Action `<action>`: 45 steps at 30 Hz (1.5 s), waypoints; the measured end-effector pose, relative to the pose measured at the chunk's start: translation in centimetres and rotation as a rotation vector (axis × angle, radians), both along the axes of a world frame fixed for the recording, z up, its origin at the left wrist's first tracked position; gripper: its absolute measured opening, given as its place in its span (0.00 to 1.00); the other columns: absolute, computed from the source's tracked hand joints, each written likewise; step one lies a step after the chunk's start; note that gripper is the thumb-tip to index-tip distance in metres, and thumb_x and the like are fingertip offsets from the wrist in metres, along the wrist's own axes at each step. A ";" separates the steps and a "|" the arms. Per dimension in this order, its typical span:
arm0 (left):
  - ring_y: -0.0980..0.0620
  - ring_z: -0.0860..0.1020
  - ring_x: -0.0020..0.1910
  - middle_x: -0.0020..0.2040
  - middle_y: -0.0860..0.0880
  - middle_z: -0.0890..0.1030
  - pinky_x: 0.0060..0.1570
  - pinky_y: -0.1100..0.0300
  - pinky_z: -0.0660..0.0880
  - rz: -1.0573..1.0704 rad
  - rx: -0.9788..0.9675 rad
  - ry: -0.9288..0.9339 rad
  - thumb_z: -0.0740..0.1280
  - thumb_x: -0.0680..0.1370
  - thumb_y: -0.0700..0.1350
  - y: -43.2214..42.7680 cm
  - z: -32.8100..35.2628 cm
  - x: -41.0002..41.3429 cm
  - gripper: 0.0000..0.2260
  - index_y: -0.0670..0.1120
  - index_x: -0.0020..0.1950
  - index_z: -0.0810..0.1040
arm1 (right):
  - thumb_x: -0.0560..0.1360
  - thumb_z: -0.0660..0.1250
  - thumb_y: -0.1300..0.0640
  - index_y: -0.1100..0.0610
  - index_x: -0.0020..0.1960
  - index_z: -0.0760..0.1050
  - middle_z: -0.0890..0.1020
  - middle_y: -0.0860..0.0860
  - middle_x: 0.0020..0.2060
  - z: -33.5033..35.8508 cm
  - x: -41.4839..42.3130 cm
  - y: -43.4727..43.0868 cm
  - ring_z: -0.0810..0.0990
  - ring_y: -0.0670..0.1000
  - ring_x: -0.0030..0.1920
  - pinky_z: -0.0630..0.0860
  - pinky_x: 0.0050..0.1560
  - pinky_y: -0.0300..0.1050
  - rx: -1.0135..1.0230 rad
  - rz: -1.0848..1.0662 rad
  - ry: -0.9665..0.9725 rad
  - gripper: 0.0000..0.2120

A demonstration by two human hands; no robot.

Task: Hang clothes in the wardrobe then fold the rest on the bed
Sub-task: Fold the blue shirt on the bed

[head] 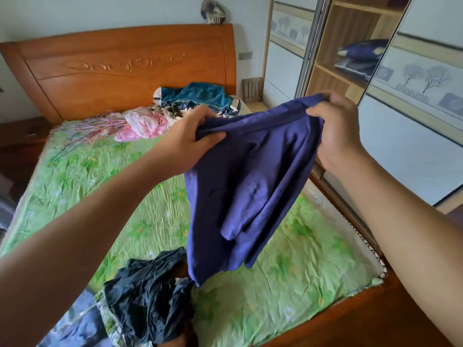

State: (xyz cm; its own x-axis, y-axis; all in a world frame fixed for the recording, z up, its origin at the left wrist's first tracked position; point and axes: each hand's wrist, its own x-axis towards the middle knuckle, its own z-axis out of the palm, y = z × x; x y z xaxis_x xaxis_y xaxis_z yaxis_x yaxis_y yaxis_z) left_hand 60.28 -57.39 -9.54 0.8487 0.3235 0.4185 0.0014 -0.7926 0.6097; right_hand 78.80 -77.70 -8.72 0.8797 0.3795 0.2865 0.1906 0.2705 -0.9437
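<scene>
Both our left hand (185, 144) and right hand (335, 131) grip the purple garment (240, 196) over the bed (300, 284). Folding seems underway; next we lay it flat.

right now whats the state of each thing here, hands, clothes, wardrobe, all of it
left hand, grips the purple garment's top edge
right hand, grips the same edge further along
purple garment, held up over the bed, hanging unfolded
black garment, crumpled on the bed
pink garment, bunched near the headboard
hangers, loose on the bed, bare
wardrobe, open, shelves showing
bed, green sheet wrinkled
</scene>
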 end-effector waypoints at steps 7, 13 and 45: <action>0.60 0.74 0.40 0.41 0.57 0.79 0.39 0.67 0.70 -0.198 -0.357 0.014 0.68 0.79 0.45 0.4 0.8 -0.3 0.04 0.48 0.50 0.74 | 0.61 0.60 0.66 0.58 0.35 0.73 0.73 0.53 0.31 -0.3 0.5 1.7 0.72 0.52 0.35 0.66 0.38 0.44 0.090 0.109 0.062 0.06; 0.55 0.75 0.41 0.43 0.47 0.80 0.40 0.63 0.72 -0.098 -0.503 0.154 0.68 0.79 0.41 3.0 -4.6 3.0 0.04 0.44 0.51 0.73 | 0.60 0.61 0.63 0.53 0.32 0.75 0.74 0.45 0.27 -6.5 4.8 5.1 0.71 0.46 0.32 0.65 0.34 0.41 -0.101 0.148 0.067 0.08; 0.38 0.67 0.72 0.79 0.41 0.59 0.67 0.48 0.69 0.494 -0.400 0.974 0.68 0.80 0.47 17.9 -55.0 13.1 0.30 0.48 0.80 0.61 | 0.77 0.69 0.55 0.57 0.75 0.68 0.74 0.61 0.68 -56.8 17.4 22.0 0.75 0.60 0.66 0.69 0.63 0.48 -1.365 0.590 0.034 0.28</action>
